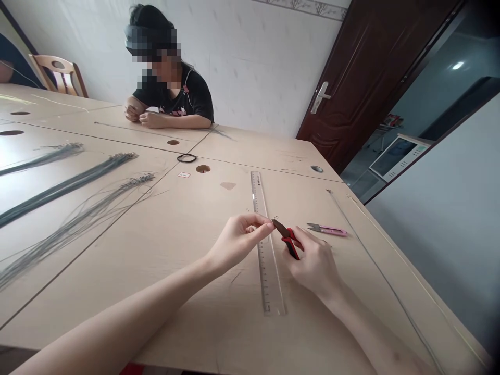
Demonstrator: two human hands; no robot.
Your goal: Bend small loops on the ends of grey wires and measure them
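My right hand (314,260) is closed around the red-and-black handles of a pair of pliers (282,229), whose dark jaws point up and left. At the jaw tips, my left hand (247,234) is closed in a pinch of thumb and forefinger on a thin hooked wire (276,217). Its small curved end shows just above the pliers; the fingers hide most of the rest. A clear ruler (269,281) lies lengthwise on the table beneath both hands. Pink-handled snips (328,229) lie to the right of the pliers.
Bundles of thin grey strands (74,186) lie on the left of the table (187,312). A black ring (186,158), a small label (184,175) and a tape roll (316,169) lie farther back. Long strands (375,265) run along the right edge. Another person (175,99) sits opposite.
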